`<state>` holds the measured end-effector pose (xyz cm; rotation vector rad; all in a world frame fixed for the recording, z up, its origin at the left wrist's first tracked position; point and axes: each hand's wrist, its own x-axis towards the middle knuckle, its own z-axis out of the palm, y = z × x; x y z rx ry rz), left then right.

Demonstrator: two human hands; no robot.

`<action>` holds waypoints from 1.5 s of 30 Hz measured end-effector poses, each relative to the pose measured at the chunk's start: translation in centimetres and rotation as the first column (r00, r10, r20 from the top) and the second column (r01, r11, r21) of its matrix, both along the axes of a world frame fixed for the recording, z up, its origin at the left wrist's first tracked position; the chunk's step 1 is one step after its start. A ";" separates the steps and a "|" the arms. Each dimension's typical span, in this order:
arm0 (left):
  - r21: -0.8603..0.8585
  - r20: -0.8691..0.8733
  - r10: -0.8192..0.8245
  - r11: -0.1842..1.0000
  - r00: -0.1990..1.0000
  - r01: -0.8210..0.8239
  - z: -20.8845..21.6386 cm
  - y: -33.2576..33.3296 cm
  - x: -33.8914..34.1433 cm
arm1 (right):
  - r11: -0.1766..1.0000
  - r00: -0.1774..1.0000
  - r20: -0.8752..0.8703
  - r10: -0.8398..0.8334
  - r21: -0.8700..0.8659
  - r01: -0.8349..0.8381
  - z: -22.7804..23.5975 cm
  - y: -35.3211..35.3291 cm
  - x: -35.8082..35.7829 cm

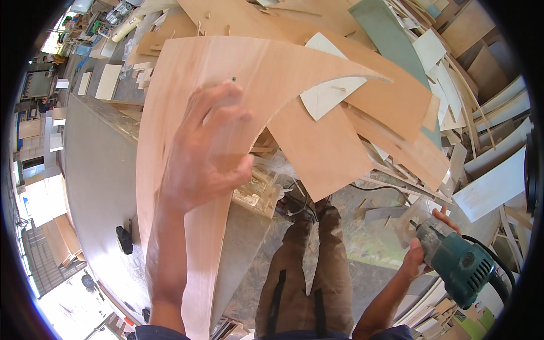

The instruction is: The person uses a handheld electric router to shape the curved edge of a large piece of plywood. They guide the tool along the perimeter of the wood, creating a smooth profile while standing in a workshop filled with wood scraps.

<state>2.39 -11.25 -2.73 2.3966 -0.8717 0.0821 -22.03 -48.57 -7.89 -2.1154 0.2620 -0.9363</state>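
Note:
A large curved plywood panel (198, 56) spans the bench top, narrowing to a pointed tip at the far right. Over this panel hovers my left hand (209, 141), slightly blurred, with its fingers bent and apart and nothing seen between them. Just beyond the fingertips a tiny dark piece (233, 79) shows against the wood. Low on the right, my right hand (422, 252) is wrapped round a teal trim router (462, 260) with a clear base and a dark cord. The router is held off to the side, away from the panel.
Beneath the panel lies a grey bench top (96, 164) carrying a small black object (124, 239). Thin plywood offcuts (328, 153), white pieces (334, 93) and wood strips pile up at the far right. A cord (385, 187) runs across the scrap near my legs.

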 end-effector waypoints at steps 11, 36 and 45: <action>-0.069 0.026 0.183 0.981 0.983 -0.181 -2.8 -0.6 -5.5 | 0.987 0.993 0.044 -0.112 0.117 0.107 0.2 1.0 -1.9; -0.622 0.006 0.231 0.763 0.973 -0.177 24.2 -17.1 -28.6 | 0.596 0.652 -0.043 0.757 0.456 -0.661 11.2 1.4 0.6; -0.666 -0.220 0.729 0.373 0.648 -0.646 23.6 -21.9 -40.3 | 0.067 0.258 0.121 0.959 0.785 -0.616 9.3 -1.3 4.1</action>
